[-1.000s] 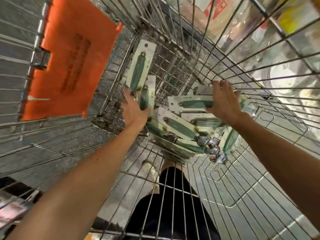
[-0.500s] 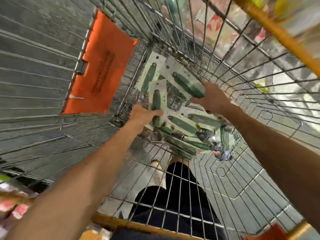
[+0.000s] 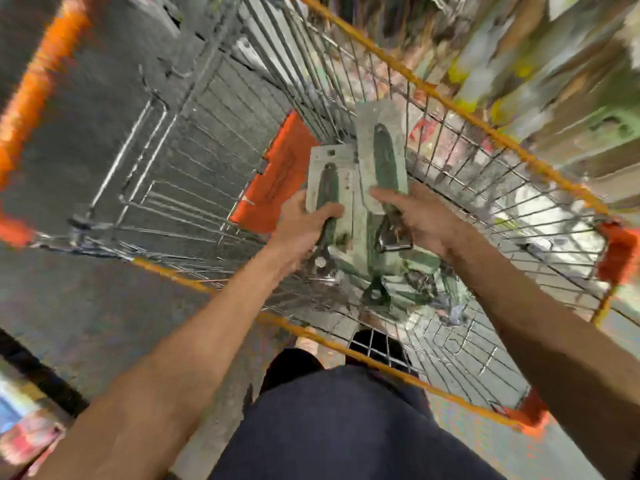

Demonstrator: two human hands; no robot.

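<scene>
1. As far as can be judged, the work is taking carded, green-handled tools out of the trolley [image 3: 450, 106], and it is partway through: two packs are up in the hands, while a pile of packs [image 3: 420, 271] lies on the basket floor, below and behind the knuckles.
2. The left hand [image 3: 301, 225] grips the left pack [image 3: 328, 183] at its lower end. The thumb is curled across the front of the card and the other fingers are wrapped behind it, so most of the pack stands up above the fingertips.
3. The right hand [image 3: 420, 220] pinches the right pack [image 3: 381, 155] the same way, with the thumb laid over the front near the tool's metal head. Its other fingers are hidden behind the card, so how they lie cannot be told.
4. The two packs overlap, the right one in front and reaching higher beyond the fingers.
5. The orange flap [image 3: 277, 181] lies just past the left fingers.
6. What is left, judging by the pile, is the bulk of the packs.
</scene>
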